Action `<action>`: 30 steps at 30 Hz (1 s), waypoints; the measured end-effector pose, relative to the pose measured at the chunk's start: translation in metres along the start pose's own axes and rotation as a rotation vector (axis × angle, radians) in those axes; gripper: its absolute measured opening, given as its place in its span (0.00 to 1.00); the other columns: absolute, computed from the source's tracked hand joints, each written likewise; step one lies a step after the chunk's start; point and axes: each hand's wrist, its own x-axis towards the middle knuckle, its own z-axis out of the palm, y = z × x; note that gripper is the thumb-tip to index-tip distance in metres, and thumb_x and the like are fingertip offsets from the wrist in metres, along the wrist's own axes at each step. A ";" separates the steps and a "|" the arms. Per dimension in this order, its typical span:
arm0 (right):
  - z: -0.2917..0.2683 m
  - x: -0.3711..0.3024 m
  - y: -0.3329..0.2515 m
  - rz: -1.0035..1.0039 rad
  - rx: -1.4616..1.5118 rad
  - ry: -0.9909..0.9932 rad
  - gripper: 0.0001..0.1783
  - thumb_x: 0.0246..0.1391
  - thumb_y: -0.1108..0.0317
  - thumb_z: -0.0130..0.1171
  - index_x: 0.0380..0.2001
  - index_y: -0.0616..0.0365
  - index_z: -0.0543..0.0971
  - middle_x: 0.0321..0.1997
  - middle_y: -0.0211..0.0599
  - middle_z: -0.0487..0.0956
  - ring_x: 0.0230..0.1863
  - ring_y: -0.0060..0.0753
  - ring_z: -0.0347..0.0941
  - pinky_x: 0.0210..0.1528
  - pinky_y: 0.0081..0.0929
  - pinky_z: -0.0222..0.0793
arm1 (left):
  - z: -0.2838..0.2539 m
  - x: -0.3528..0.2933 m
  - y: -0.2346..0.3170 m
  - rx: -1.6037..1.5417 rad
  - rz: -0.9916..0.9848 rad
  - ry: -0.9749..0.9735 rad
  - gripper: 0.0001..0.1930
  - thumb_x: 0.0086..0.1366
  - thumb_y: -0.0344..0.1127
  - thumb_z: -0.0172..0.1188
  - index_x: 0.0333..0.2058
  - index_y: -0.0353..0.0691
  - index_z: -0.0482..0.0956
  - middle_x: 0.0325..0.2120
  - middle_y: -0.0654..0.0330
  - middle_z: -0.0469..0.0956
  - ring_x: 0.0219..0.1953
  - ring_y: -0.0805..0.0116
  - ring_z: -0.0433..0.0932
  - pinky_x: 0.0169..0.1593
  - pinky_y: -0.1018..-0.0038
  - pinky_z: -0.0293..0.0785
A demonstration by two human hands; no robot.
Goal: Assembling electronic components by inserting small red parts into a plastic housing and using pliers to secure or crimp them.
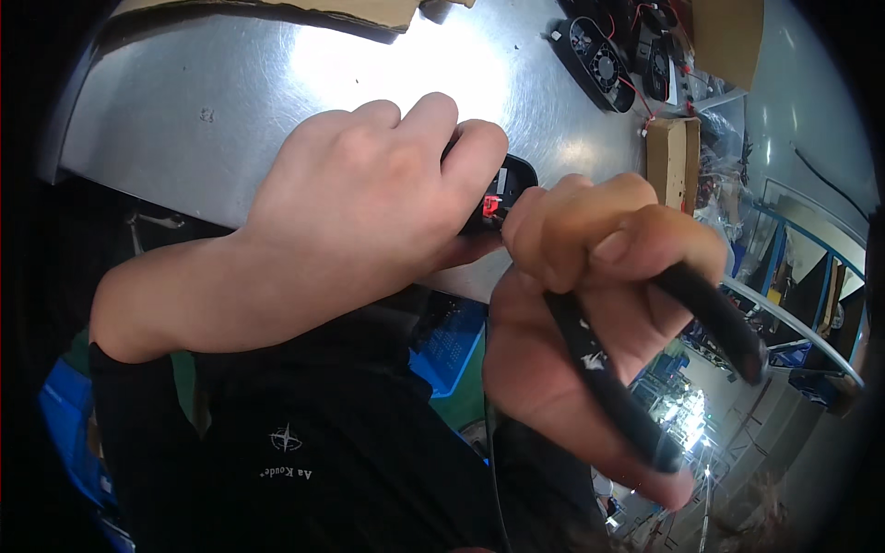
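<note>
My left hand (359, 184) is closed around a small black plastic housing (523, 171) near the table's front edge, and its fingers and back cover most of it. A red part (490, 205) shows inside the housing. Held in my closed right hand (590, 240) is a pair of pliers or cutters with black handles (590, 355), which stand apart and point toward the lower right. The fingers hide most of the tool's head. Its dark tip appears to reach the red part, though whether it touches cannot be made out.
Black housings with round fan-like parts (604, 69) and red wires lie on the metal table (212, 83) at the far right. Beside them are a small cardboard box (671, 166) and clear plastic bags (724, 138). Cardboard (341, 13) lies along the far edge. A blue crate (452, 355) sits below the table.
</note>
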 end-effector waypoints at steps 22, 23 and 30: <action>-0.049 0.055 0.028 0.261 0.324 -0.696 0.34 0.72 0.31 0.45 0.30 0.51 0.76 0.19 0.28 0.71 0.15 0.29 0.69 0.25 0.23 0.74 | 0.005 0.016 -0.010 -0.013 0.055 -0.077 0.15 0.56 0.37 0.74 0.39 0.42 0.78 0.31 0.59 0.76 0.32 0.62 0.81 0.35 0.64 0.79; -0.049 0.055 0.029 0.258 0.334 -0.690 0.34 0.72 0.31 0.45 0.30 0.51 0.76 0.19 0.28 0.71 0.15 0.29 0.69 0.25 0.23 0.74 | 0.010 0.017 -0.012 -0.144 0.038 -0.106 0.20 0.56 0.44 0.75 0.38 0.40 0.77 0.30 0.57 0.78 0.30 0.61 0.83 0.33 0.66 0.80; -0.051 0.063 0.031 0.502 0.216 -0.797 0.41 0.62 0.22 0.47 0.28 0.55 0.78 0.24 0.27 0.75 0.22 0.23 0.71 0.30 0.20 0.71 | 0.004 0.011 -0.010 0.028 0.179 0.171 0.27 0.54 0.53 0.77 0.40 0.38 0.77 0.31 0.57 0.78 0.31 0.59 0.85 0.33 0.68 0.81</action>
